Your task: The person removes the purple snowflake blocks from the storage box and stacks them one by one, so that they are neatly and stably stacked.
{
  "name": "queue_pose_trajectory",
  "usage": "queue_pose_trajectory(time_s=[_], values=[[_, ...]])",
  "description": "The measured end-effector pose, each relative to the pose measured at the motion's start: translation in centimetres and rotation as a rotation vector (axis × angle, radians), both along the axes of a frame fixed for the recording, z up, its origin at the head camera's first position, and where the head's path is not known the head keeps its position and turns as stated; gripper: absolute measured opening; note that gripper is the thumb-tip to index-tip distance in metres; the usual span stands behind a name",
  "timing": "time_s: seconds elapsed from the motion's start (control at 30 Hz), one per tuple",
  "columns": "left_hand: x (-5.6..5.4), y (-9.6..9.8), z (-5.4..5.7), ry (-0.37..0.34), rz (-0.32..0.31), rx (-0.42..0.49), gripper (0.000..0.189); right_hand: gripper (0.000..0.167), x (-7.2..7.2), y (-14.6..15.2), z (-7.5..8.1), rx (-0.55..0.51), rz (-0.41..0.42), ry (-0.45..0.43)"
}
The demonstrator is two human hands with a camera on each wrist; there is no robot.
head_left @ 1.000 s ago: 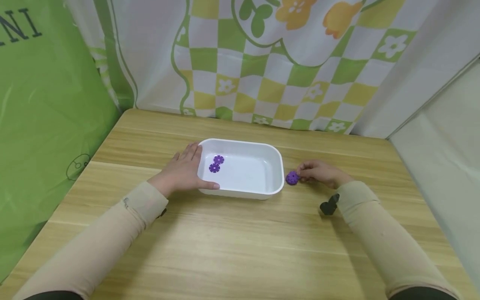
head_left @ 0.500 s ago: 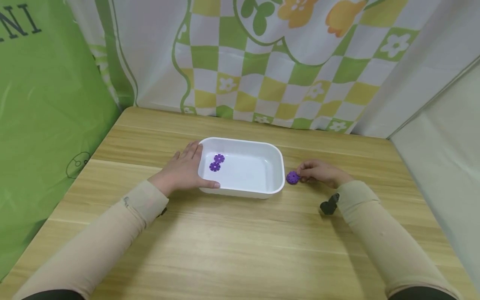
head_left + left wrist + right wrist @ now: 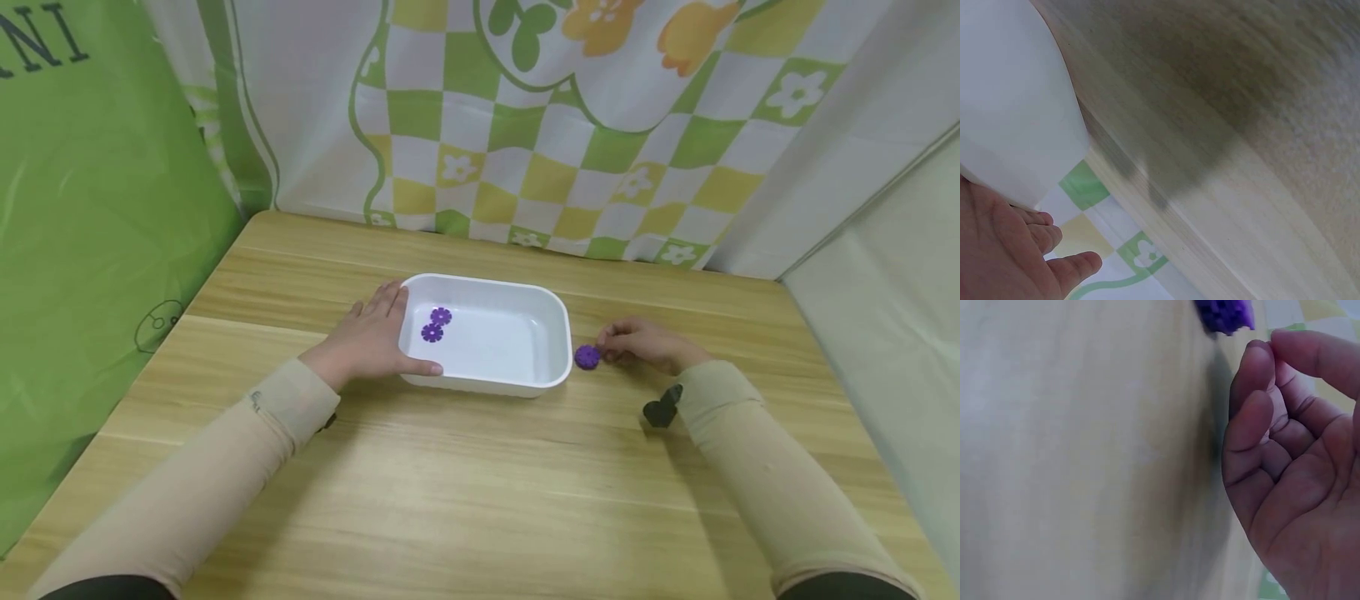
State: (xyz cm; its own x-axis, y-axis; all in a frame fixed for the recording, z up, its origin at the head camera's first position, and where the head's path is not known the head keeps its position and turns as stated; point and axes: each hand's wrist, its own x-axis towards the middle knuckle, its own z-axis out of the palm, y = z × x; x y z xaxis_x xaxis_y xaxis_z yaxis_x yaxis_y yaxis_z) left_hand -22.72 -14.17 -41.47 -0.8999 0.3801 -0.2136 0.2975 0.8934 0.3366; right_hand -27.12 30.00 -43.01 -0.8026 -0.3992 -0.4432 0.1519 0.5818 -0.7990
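Observation:
A white rectangular tray (image 3: 487, 287) stands on the table, with two purple notched discs (image 3: 432, 333) lying flat near its left end. My left hand (image 3: 367, 340) rests against that end, its thumb along the front rim and its fingers spread towards the back corner. In the left wrist view, the fingers (image 3: 1047, 237) lie beside the tray's outer wall (image 3: 1022, 100). Just right of the tray sits a small stack of purple notched discs (image 3: 587, 357). Beside it is my right hand (image 3: 645, 343); the right wrist view shows curled fingers (image 3: 1250, 422), thumb and fingertip meeting, with a small gap to the stack.
The wood-grain table (image 3: 480, 492) extends in front of the tray. A green-and-yellow checked curtain (image 3: 547, 158) hangs behind it. A green cloth (image 3: 97, 250) borders the left side and a pale wall (image 3: 885, 275) the right. A black wrist-worn piece (image 3: 662, 410) hangs below the right cuff.
The head view has shifted slightly. Both hands, the tray and the discs stay in place relative to each other.

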Motion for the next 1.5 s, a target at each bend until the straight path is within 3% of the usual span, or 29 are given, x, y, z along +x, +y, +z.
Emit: queue_pose_trajectory(time_s=[0.3, 0.47, 0.63, 0.8, 0.97, 1.17, 1.5], values=[[-0.1, 0.0, 0.0, 0.001, -0.002, -0.005, 0.142, 0.022, -1.7, -3.3, 3.1, -0.083, -0.017, 0.095], [-0.2, 0.1, -0.1, 0.004, -0.002, -0.018, 0.142, 0.025, -2.7, -8.0, 5.1, -0.085, 0.002, 0.09], [-0.2, -0.1, -0.3, -0.002, -0.005, -0.03, 0.142, 0.027, -3.8, -13.8, 5.9, -0.033, 0.094, 0.117], [-0.5, -0.1, -0.6, 0.007, 0.004, -0.013, 0.143, 0.028, -5.0, -18.9, 6.1, 0.077, 0.207, 0.17], [-0.5, -0.3, -0.6, 0.013, 0.001, -0.01, 0.144, 0.029, -5.4, -22.1, 5.9, 0.24, 0.313, 0.227], [-0.4, -0.2, -0.6, 0.021, -0.002, -0.009, 0.145, 0.027, -5.1, -24.2, 4.9, 0.381, 0.433, 0.316], [-0.4, -0.4, -0.4, 0.037, -0.012, -0.015, 0.142, 0.038, -4.6, -26.3, 3.4, 0.593, 0.499, 0.452]])
